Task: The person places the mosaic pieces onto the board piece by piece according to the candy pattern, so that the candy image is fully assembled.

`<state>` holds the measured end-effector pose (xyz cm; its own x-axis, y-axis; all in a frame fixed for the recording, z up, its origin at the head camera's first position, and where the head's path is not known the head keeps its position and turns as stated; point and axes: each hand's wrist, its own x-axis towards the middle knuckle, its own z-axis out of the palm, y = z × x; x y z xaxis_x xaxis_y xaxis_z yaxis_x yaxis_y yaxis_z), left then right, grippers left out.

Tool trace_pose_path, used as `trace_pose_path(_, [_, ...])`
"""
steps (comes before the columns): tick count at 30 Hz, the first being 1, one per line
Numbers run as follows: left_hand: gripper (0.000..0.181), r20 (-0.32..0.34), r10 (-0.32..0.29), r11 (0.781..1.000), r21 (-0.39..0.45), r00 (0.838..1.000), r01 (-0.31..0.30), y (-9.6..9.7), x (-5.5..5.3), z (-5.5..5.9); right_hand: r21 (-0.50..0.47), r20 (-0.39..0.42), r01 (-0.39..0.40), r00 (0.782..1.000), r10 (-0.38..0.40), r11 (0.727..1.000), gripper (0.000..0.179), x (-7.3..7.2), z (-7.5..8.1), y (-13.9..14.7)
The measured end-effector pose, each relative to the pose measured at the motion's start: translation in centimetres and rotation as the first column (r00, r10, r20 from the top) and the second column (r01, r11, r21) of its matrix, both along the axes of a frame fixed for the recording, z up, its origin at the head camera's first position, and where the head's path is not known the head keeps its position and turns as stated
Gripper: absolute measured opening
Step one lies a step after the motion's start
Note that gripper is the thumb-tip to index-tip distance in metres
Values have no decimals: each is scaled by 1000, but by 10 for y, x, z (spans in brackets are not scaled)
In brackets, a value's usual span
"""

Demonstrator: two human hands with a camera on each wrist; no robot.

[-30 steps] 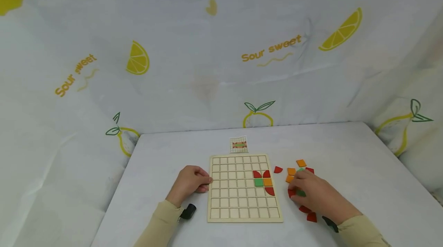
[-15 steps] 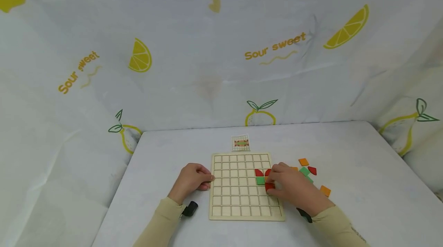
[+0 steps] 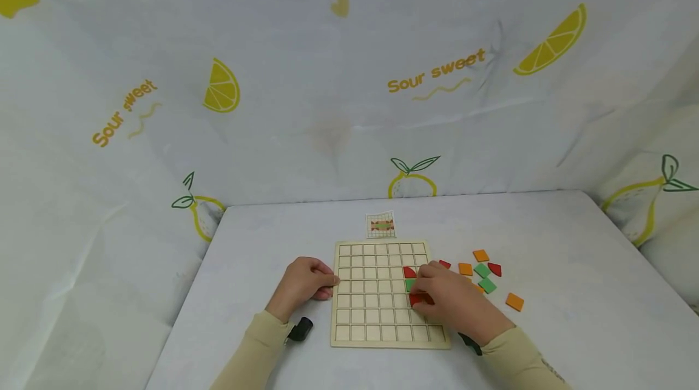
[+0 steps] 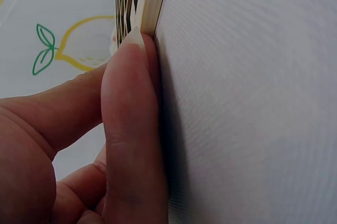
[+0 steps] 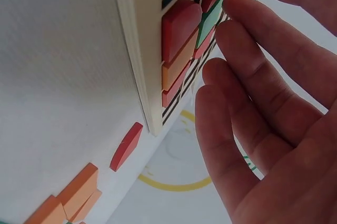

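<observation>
A wooden grid board [image 3: 371,317] lies flat on the white table. At its left edge my left hand [image 3: 306,284] pinches the rim between thumb and finger; the left wrist view shows the thumb [image 4: 131,124] against the edge. Over the board's right side, my right hand [image 3: 459,302] holds a red quarter-circle tile [image 3: 414,301] in the cell below a green square tile [image 3: 409,285]. Another red quarter-circle [image 3: 409,272] sits above the green one. In the right wrist view an orange square [image 5: 180,63] and more red tiles fill neighbouring cells. The right thumb's tip is out of that view.
A small pattern card [image 3: 380,225] lies behind the board. Right of the board are loose tiles: orange squares [image 3: 514,301], green squares [image 3: 487,285] and red quarter-circles [image 3: 494,269]. A white lemon-print cloth [image 3: 306,135] hangs behind the table.
My right hand has gone from the loose tiles to the board with a red tile, then slightly left to the cell under the green square. My left hand keeps its place at the edge.
</observation>
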<state>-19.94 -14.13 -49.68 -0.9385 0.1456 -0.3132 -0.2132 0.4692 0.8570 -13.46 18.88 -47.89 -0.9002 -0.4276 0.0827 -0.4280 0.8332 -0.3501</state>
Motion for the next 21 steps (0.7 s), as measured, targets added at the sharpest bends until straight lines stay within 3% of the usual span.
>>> trace_pose_path(14, [20, -6, -37, 999, 14, 999, 37, 12, -6, 4, 47, -66, 19, 998, -16, 999, 11, 5, 3, 6])
trace_pose_path(21, [18, 2, -3, 1000, -16, 1000, 3, 5, 1, 1, -3, -31, 24, 999, -24, 1000, 8, 1, 8, 14])
